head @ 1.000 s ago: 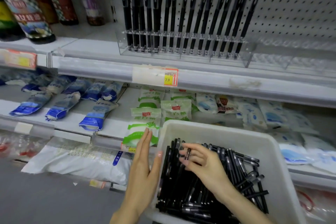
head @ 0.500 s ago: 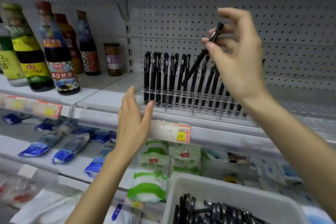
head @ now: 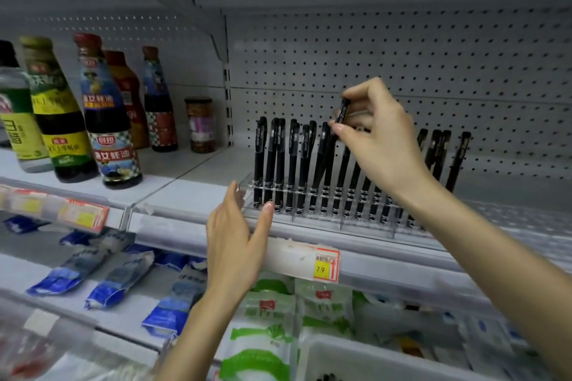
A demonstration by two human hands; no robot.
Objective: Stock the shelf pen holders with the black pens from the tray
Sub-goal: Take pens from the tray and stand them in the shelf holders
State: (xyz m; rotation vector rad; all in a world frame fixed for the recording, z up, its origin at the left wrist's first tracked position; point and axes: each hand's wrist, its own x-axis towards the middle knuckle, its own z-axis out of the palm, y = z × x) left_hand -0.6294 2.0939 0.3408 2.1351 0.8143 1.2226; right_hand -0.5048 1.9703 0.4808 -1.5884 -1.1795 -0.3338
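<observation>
Right hand (head: 380, 145) pinches black pen (head: 343, 111) amid standing pens (head: 278, 158); straight-fingered left hand (head: 235, 244) at holder (head: 365, 224) corner, bottles (head: 108, 120) beyond.

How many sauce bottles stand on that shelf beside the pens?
5: a green bottle cut by the left edge, a yellow-label bottle, a blue-label bottle, a red bottle behind it, a dark bottle by the jar. Others may be hidden.
</observation>
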